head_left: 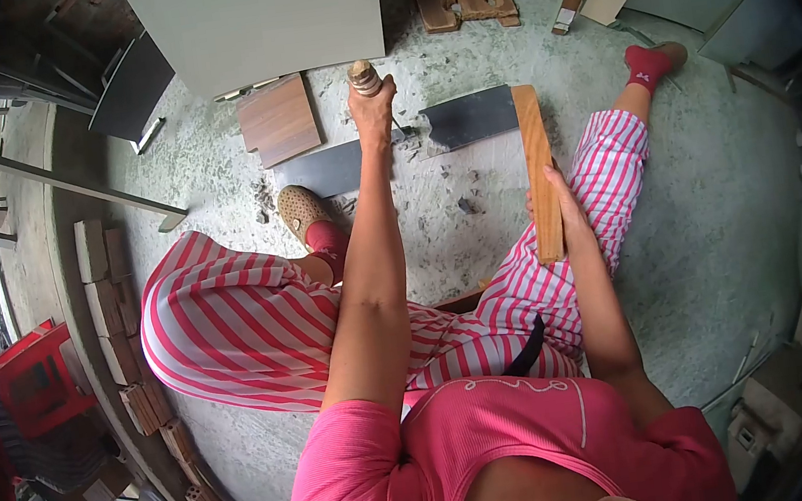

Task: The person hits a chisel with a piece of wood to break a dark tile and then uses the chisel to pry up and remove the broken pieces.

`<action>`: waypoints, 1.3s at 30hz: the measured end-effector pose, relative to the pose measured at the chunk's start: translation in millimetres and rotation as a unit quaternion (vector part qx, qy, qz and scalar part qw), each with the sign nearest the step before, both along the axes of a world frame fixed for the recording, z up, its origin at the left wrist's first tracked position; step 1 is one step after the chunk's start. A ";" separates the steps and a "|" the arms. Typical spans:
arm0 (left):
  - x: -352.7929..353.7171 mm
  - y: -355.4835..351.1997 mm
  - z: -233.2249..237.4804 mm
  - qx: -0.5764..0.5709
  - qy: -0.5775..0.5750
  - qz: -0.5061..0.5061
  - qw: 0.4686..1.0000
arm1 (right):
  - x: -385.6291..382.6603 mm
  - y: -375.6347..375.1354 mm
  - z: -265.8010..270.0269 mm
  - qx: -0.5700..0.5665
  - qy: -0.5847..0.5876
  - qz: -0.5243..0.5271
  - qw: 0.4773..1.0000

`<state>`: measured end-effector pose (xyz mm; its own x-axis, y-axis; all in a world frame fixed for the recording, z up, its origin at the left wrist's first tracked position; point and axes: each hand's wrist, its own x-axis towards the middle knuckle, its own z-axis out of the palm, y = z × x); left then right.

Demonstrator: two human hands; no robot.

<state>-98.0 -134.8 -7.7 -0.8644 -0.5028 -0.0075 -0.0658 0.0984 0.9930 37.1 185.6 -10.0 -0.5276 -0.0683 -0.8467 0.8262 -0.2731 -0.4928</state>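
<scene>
I sit on a concrete floor (717, 212) with my legs in red-and-white striped trousers (231, 331) stretched out. My left hand (371, 104) is raised in a fist around a tool's wooden handle (362, 75), whose end sticks up out of the grip; the tool's head is hidden. Just beyond that hand lie two dark flat tile pieces (470, 117), (331, 169) with chips and rubble around them. My right hand (561, 206) holds a long light wooden strip (535, 154) by its near end, its far end beside the right dark piece.
A big pale board (262, 17) lies at the top, with a brown wood-look tile (278, 120) below it and a dark panel (131, 88) to its left. A cut-out wooden piece (466, 4) sits further back. Bricks (114, 316) line the floor's left edge, near a red crate (32, 381).
</scene>
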 end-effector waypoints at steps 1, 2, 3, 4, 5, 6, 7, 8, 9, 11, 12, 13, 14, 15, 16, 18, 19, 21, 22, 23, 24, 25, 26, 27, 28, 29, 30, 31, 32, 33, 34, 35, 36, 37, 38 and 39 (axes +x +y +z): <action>0.8 0.7 0.3 -0.002 -0.001 0.002 1.000 | -0.2 0.1 -1.0 0.000 -0.001 0.000 1.000; 1.2 1.2 0.7 -0.003 -0.003 0.003 1.000 | -0.3 -0.1 -2.1 0.002 0.012 -0.001 1.000; 1.4 1.7 1.5 -0.003 -0.003 0.003 1.000 | 0.1 -0.5 -3.1 0.004 0.024 -0.002 1.000; 1.2 1.4 1.4 -0.005 -0.004 -0.002 1.000 | 0.6 0.0 -7.1 0.003 0.024 -0.001 1.000; 0.9 1.0 1.5 -0.007 -0.004 -0.008 1.000 | 0.4 0.6 -10.8 -0.001 0.028 0.000 1.000; 0.9 0.7 1.5 -0.007 -0.004 -0.008 1.000 | 0.3 2.0 -14.3 -0.005 0.032 0.000 0.999; 1.0 0.7 1.8 -0.014 -0.009 -0.012 1.000 | 0.1 0.7 -10.5 -0.004 0.032 0.000 0.999; 1.2 0.8 2.1 -0.021 -0.013 -0.017 1.000 | 0.6 -0.7 -6.6 -0.006 0.043 0.005 0.999; 1.2 1.0 2.3 -0.021 -0.013 -0.017 1.000 | 0.7 -2.3 -2.9 -0.008 0.054 0.010 0.998; 0.8 1.2 1.4 -0.031 -0.010 -0.011 0.999 | 0.4 -1.7 -3.3 -0.007 0.050 0.014 0.999; 0.4 1.0 1.0 -0.030 -0.010 -0.011 0.999 | 0.4 -1.4 -3.5 -0.007 0.045 0.018 0.999; -0.2 0.7 0.8 -0.023 -0.006 -0.009 1.000 | 0.5 -3.7 1.1 -0.007 0.045 0.018 0.999; -0.3 0.2 0.4 -0.016 -0.002 -0.008 1.000 | 1.3 -6.5 5.8 0.015 0.047 0.012 0.999; 0.1 0.2 0.1 -0.016 -0.001 -0.007 1.000 | 1.2 -8.9 10.2 0.036 0.049 0.006 0.998; 1.0 1.0 1.5 -0.022 -0.003 -0.012 1.000 | 0.9 -7.7 7.9 0.036 0.049 0.007 0.998; 2.4 1.5 4.6 -0.027 -0.004 -0.015 1.000 | -0.1 -4.8 3.0 0.021 0.029 0.021 0.999; 3.1 1.3 5.4 -0.030 -0.011 -0.026 0.999 | -0.4 -4.3 2.4 0.021 0.029 0.021 0.999; 2.8 0.5 7.3 -0.034 -0.019 -0.036 0.999 | -0.4 -3.6 0.9 0.013 0.028 0.031 0.999; 1.7 -0.5 9.8 -0.047 -0.039 -0.067 0.996 | -0.4 -5.8 4.6 0.013 0.029 0.032 0.999; 1.3 -1.4 12.3 -0.061 -0.059 -0.098 0.992 | 0.3 -8.3 8.5 0.029 0.043 0.031 0.998; 1.3 -1.6 14.8 -0.061 -0.059 -0.096 0.992 | 0.6 -10.7 12.3 0.045 0.058 0.030 0.997; 0.9 -0.8 18.1 -0.074 -0.069 -0.134 0.986 | 1.0 -10.0 6.5 0.045 0.059 0.033 0.997; 1.5 0.8 22.1 -0.087 -0.080 -0.170 0.978 | 1.3 -9.7 -0.2 0.086 0.115 0.056 0.988; 0.4 3.5 19.8 -0.079 -0.051 -0.163 0.982 | 0.8 -9.0 -5.9 0.127 0.171 0.079 0.974; 1.2 4.6 15.1 -0.079 -0.049 -0.159 0.983 | -1.9 -13.2 4.9 0.127 0.175 0.083 0.973; 1.2 4.9 11.1 -0.076 -0.047 -0.142 0.986 | -6.2 -22.5 29.4 0.120 0.189 0.132 0.966; 0.1 4.3 7.8 -0.074 -0.045 -0.124 0.989 | -11.9 -32.0 52.6 0.112 0.204 0.180 0.956; 0.4 3.2 5.7 -0.085 -0.049 -0.111 0.989 | -20.5 -39.7 67.8 0.119 0.229 0.206 0.944; 2.1 2.7 8.3 -0.078 -0.041 -0.107 0.990 | -32.8 -47.1 83.2 0.117 0.234 0.211 0.942; 2.5 1.3 9.2 -0.076 -0.045 -0.103 0.991 | -47.6 -54.9 99.5 0.134 0.292 0.237 0.917; 3.0 0.5 10.1 -0.075 -0.048 -0.101 0.991 | -61.8 -63.2 119.6 0.149 0.348 0.261 0.888; 3.7 1.4 11.8 -0.066 -0.051 -0.094 0.992 | -75.8 -73.4 149.0 0.121 0.410 0.256 0.867; 2.7 1.1 11.3 -0.078 -0.070 -0.093 0.990 | -88.3 -83.8 181.6 0.094 0.470 0.250 0.841; 3.3 1.8 13.3 -0.082 -0.068 -0.098 0.989 | -98.6 -93.2 211.7 0.095 0.513 0.246 0.817; 4.6 3.3 15.6 -0.085 -0.066 -0.103 0.989 | -106.1 -101.4 237.0 0.096 0.555 0.240 0.791; 4.9 4.6 17.2 -0.084 -0.062 -0.102 0.989 | -111.1 -108.5 257.4 0.097 0.557 0.242 0.788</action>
